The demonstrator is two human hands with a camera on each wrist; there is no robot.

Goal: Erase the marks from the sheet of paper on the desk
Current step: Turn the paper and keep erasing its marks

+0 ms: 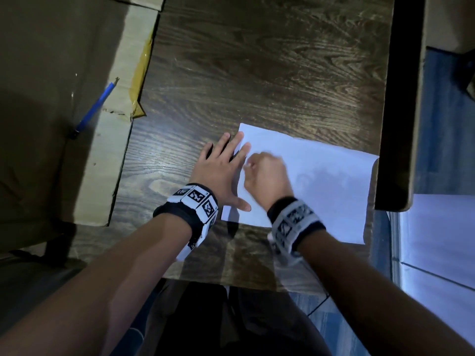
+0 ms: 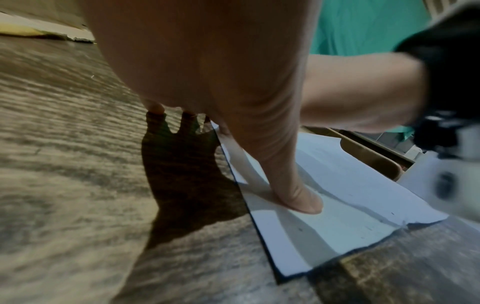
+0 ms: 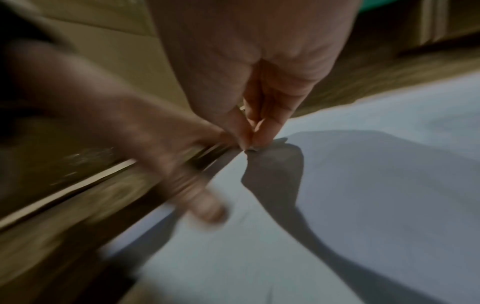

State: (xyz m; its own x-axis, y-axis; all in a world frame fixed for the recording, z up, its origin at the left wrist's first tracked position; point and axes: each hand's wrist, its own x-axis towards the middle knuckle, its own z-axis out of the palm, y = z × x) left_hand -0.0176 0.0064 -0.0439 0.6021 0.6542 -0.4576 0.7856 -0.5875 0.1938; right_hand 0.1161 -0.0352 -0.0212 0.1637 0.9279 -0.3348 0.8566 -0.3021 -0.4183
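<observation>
White sheet (image 1: 321,181) lies on the desk (image 1: 257,73) under both your hands. Right hand (image 1: 266,173) pinches a small eraser (image 3: 251,149) at its left edge; left hand (image 1: 221,170) lies flat, fingers spread, pinning that edge. Hard rubbing near the edge could crease or tear it.

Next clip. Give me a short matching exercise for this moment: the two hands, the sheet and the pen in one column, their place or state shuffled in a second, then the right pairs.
Things
1. left hand
2. right hand
3. sheet of paper
4. blue pen

Place or state
A. lies on the cardboard, away from both hands
B. fingers spread flat, pressing the sheet's left edge
C. fingertips pinch something small against the sheet
D. white, flat on the wooden desk

Pairs: 1-B, 2-C, 3-D, 4-A
</observation>
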